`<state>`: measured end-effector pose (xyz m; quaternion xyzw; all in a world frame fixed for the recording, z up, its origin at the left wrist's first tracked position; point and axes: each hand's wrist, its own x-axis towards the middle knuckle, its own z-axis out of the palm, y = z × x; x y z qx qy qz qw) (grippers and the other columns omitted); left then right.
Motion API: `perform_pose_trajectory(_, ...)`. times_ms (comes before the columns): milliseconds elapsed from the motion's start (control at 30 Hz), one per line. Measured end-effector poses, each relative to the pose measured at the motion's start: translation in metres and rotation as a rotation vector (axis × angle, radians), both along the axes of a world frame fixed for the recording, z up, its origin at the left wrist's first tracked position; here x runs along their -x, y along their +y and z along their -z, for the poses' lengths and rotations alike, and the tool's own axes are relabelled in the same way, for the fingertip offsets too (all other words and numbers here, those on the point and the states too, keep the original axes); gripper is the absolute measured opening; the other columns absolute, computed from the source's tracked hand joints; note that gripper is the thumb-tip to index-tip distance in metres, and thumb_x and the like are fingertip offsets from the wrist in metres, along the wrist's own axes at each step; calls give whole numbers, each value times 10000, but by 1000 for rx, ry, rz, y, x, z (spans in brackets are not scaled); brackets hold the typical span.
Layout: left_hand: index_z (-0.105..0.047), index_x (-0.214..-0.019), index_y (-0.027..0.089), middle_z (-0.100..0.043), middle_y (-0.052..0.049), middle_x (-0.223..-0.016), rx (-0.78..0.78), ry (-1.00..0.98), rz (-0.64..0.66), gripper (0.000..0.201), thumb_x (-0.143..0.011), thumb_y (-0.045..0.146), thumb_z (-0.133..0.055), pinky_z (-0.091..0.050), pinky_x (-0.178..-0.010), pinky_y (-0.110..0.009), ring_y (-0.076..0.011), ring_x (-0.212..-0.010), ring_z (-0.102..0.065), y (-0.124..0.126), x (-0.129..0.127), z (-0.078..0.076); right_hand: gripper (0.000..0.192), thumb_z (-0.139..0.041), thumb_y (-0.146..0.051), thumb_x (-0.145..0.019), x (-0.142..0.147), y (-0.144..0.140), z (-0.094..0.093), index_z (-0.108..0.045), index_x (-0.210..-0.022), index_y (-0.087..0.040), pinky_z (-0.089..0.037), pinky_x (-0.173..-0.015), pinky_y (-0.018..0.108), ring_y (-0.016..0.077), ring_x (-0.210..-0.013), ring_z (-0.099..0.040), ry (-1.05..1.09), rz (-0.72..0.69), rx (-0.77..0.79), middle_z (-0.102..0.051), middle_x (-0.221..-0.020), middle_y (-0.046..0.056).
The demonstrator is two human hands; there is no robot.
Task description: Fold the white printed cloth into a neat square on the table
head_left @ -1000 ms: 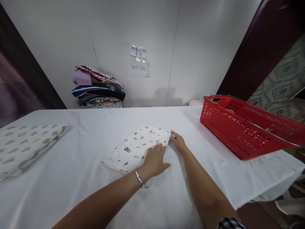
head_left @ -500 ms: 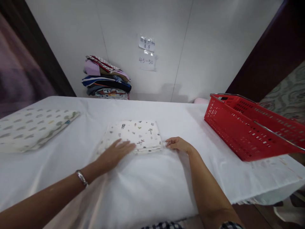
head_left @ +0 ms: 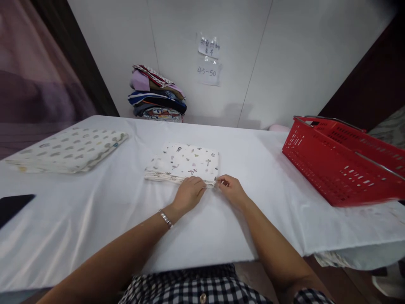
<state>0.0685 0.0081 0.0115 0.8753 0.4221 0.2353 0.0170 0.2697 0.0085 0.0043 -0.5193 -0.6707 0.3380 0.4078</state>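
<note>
A white cloth with small palm-tree and plant prints lies folded into a flat rectangle on the white-covered table. My left hand is at its front edge, right of the middle, with the fingers bent together over the layers. At the front right corner, my right hand pinches the cloth's edge between thumb and fingers. Part of the front edge is hidden behind the left hand. A second folded cloth, cream with grey-green cloud-like shapes, lies apart to the left.
A red plastic basket with metal handles stands at the right of the table. Several folded fabrics form a stack against the back wall. A flat black object lies at the left edge. Paper signs hang on the wall.
My left hand has moved from the cloth's left side rightward along its front edge and closed there. My right hand has come onto the corner. The view has shifted, showing the black object.
</note>
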Motion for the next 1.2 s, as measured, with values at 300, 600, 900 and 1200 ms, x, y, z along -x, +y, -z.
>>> perform_pose_trajectory(300, -666, -827, 208, -636, -45, -806, 119, -32, -126, 225, -882, 277, -459, -383, -706, -294, -176, -787, -556, -4, -21, 9, 137, -566, -335, -784, 3, 5, 6, -626, -831, -221, -398, -627, 247, 115, -627, -515, -216, 42, -58, -640, -794, -20)
perform_pose_trajectory(600, -509, -1228, 259, -674, 0, -859, 469, -133, -222, 396, -833, 260, -469, -398, -658, -242, -161, -790, -603, -29, -35, 3, 128, -497, -224, -835, 5, 2, -2, -616, -794, -203, -369, -662, 245, 134, -725, -540, -471, 1, -173, -624, -791, 3)
perform_pose_trajectory(900, -473, -1164, 250, -668, 5, -861, 445, -44, -201, 316, -852, 257, -426, -372, -604, -248, -161, -755, -617, -29, -36, 2, 104, -499, -167, -794, 7, -4, -8, -592, -765, -203, -356, -646, 232, 120, -690, -517, -499, -8, -190, -602, -766, -15)
perform_pose_trajectory(1200, -487, -1044, 229, -663, -18, -897, 436, 3, -203, 197, -898, 289, -370, -382, -620, -266, -172, -783, -622, -25, -38, 4, 96, -506, -178, -782, 7, -4, -7, -594, -752, -203, -353, -631, 236, 120, -667, -509, -448, -24, -153, -595, -727, -17)
